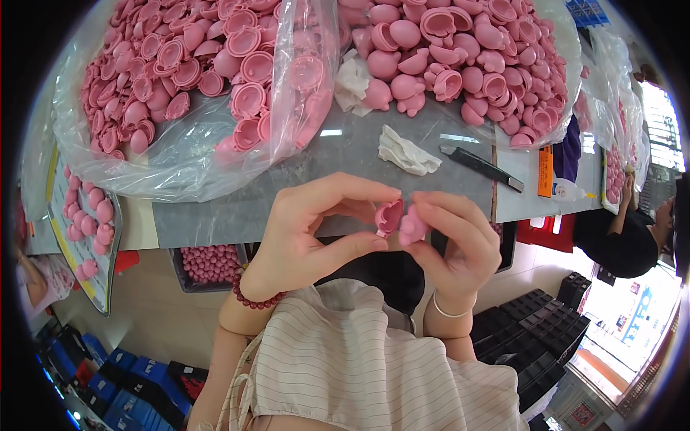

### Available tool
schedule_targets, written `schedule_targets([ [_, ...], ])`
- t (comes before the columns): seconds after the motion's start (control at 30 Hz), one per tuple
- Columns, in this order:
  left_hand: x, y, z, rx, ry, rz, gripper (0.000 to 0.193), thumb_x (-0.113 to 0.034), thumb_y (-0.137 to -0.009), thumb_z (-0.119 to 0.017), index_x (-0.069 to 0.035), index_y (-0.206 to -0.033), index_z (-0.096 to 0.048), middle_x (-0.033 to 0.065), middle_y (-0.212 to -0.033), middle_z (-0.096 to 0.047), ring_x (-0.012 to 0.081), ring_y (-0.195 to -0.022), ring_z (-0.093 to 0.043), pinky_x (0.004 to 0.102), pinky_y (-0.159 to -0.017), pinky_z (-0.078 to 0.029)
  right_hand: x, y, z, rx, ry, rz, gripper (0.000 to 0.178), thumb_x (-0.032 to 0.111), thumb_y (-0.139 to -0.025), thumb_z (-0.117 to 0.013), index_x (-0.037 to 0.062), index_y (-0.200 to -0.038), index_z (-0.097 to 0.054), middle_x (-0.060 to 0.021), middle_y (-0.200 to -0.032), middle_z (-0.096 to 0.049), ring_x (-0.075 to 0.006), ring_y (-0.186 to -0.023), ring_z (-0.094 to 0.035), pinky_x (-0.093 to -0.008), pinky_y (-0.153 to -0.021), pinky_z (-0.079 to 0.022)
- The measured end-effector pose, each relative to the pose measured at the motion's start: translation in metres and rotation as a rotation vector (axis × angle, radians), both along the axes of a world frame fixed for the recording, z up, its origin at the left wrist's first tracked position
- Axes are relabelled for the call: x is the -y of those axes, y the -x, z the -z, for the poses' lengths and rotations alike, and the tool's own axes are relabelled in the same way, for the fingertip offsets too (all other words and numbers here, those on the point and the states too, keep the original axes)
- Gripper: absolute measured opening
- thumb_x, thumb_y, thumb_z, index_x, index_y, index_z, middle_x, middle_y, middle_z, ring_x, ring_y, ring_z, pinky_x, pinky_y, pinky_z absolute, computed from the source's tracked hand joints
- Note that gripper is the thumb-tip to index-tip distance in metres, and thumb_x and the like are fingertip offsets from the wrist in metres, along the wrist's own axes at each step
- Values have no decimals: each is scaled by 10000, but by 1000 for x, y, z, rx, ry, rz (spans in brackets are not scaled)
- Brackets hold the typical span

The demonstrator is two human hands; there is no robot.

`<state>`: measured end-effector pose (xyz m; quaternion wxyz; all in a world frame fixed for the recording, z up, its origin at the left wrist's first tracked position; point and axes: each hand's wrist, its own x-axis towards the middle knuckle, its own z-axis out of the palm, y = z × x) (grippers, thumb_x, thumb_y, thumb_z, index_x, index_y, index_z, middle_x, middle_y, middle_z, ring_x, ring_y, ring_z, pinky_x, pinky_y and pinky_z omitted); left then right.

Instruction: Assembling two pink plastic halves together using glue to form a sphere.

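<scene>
My left hand [298,230] pinches a hollow pink plastic half-shell [389,218] between thumb and fingertips, its open side turned to the right. Close beside it, my right hand [460,241] grips a second pink half-shell [412,225] with small rounded bumps on its outside. The two pieces face each other with a narrow gap between them, just past the table's near edge. Beyond my hands lie a heap of hollow pink half-shells [244,42] in a clear plastic bag at the left and a heap of rounder pink pieces [471,47] at the right.
On the grey table [215,219] lie a crumpled white cloth [408,152], a black-handled utility knife [485,169] and a small white bottle [568,189]. A crate of pink balls [208,264] stands below the left edge. Another person [622,241] works at the right.
</scene>
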<state>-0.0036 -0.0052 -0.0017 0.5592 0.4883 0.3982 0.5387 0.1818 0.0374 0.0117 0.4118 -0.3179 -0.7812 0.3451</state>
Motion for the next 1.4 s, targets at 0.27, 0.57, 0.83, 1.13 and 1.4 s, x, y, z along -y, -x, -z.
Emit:
schedule_targets([
  [0.27,-1,-3,1,-67,-59,-22,365,71,-664,-681,45,-1014,-581,155,-1042,-578,197,-908,-596,278,-774,-505,-1,3,19,-52,5,-4,355,4,-592,-732,-28,-928,-625,-122,-905,-559,-172,-753,-563,-219,-602,-458],
  [0.57,-4,0,1,102,-12,0,421,45,-612,-736,37,-1007,-588,169,-1060,-575,210,-964,-575,312,-844,-468,7,16,15,-13,-269,-25,362,-100,-608,-667,-20,-956,-611,-87,-729,-590,-160,-571,-537,-228,-506,-425],
  [0.83,-1,1,6,-7,-74,-90,416,13,-577,-777,52,-955,-607,158,-977,-611,184,-871,-590,277,-767,-463,-10,-1,19,-155,-207,142,111,-25,-699,-552,-45,-809,-553,-121,-691,-543,-179,-570,-496,-247,-528,-391],
  [1.13,6,-4,9,17,-163,-248,441,8,-495,-823,41,-890,-630,134,-860,-627,193,-793,-607,270,-707,-475,-18,4,20,-302,113,207,109,-2,-755,-520,-78,-824,-556,-110,-752,-533,-125,-618,-487,-204,-545,-385],
  [1.4,6,-5,10,-29,-204,-249,418,-14,-493,-833,35,-860,-638,123,-819,-627,196,-767,-615,274,-689,-490,-18,1,20,-248,159,232,93,-7,-751,-529,-75,-805,-561,-82,-739,-530,-90,-605,-469,-171,-534,-331],
])
